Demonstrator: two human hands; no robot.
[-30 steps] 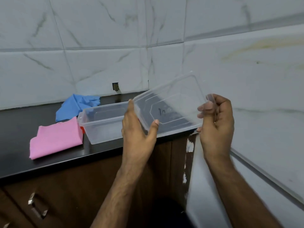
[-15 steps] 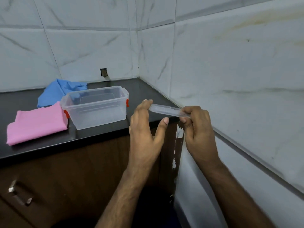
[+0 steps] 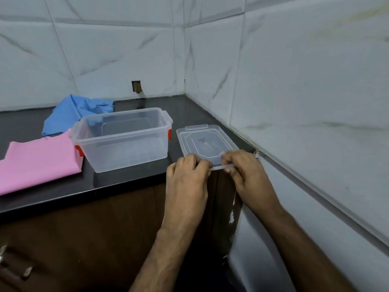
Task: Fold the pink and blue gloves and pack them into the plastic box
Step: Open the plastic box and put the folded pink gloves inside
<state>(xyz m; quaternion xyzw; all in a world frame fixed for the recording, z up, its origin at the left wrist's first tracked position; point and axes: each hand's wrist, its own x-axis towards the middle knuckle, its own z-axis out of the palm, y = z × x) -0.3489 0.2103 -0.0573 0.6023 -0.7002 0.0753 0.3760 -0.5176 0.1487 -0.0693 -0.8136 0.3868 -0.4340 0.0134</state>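
Note:
A clear plastic box (image 3: 124, 142) with orange clips stands open and empty on the black counter (image 3: 52, 199). Its clear lid (image 3: 205, 141) lies flat on the counter to the box's right. My left hand (image 3: 188, 178) and my right hand (image 3: 244, 171) both pinch the lid's near edge at the counter's front. A pink glove (image 3: 40, 163) lies flat to the left of the box, touching it. A crumpled blue glove (image 3: 71, 113) lies behind the pink one, partly hidden by the box.
White marble-pattern tiled walls (image 3: 294, 81) meet in a corner behind and to the right of the counter. Brown wooden cabinets with a metal handle (image 3: 12, 266) are below the counter's front edge. A small hole (image 3: 136, 87) is in the back wall.
The lid was held tilted up in the air by both hands; it has come down and now lies flat on the counter right of the box. The camera view has dropped lower.

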